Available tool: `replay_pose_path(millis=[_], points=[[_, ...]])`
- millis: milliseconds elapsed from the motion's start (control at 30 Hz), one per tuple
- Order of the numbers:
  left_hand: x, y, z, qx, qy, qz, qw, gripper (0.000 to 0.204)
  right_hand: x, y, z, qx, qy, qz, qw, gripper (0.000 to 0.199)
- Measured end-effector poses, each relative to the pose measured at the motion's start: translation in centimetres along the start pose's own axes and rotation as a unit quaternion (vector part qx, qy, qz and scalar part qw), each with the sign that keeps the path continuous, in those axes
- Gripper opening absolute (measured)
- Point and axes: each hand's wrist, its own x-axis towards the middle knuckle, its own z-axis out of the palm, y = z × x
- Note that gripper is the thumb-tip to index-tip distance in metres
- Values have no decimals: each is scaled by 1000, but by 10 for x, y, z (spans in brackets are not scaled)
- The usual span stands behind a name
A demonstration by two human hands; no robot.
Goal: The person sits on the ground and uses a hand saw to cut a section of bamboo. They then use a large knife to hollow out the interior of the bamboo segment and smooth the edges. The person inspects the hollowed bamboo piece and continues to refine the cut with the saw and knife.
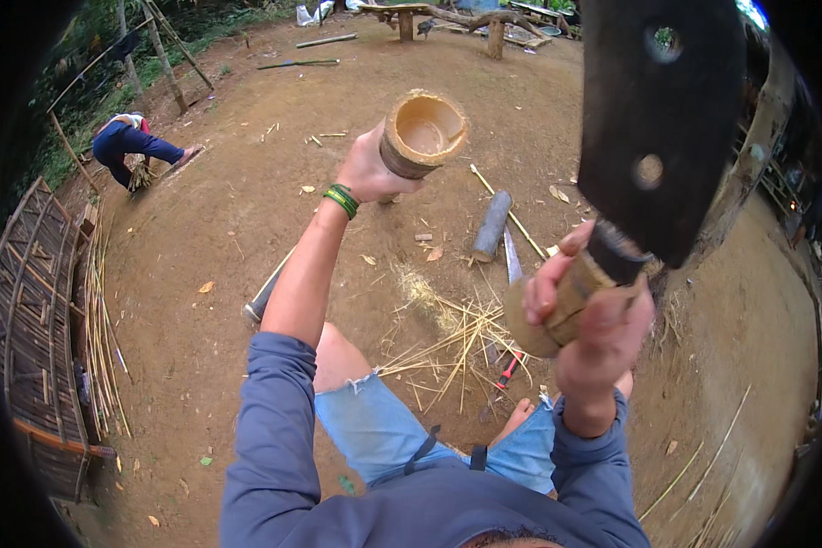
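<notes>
Now the left hand (367,169) holds a hollow cylinder (424,137).

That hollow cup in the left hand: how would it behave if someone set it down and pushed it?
The cup is probably stiff, as its wall looks thick. Being hollow, it may be fairly light for its size. Laid on its side, its round body would likely roll.

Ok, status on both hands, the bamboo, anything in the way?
Left hand: holding hollow bamboo piece, open end showing. Right hand: gripping machete. It blocks part of upper-right view.
</notes>
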Motion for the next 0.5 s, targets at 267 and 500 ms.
replay_pose_path(millis=[267, 500], points=[[-4, 4, 9, 6, 26, 18, 999, 87, 1, 82, -21, -233, -20, 203, 951, 47], [-18, 8, 26, 29, 112, -1, 993, 86, 2, 80, -27, -179, -59, 218, 958, 44]])
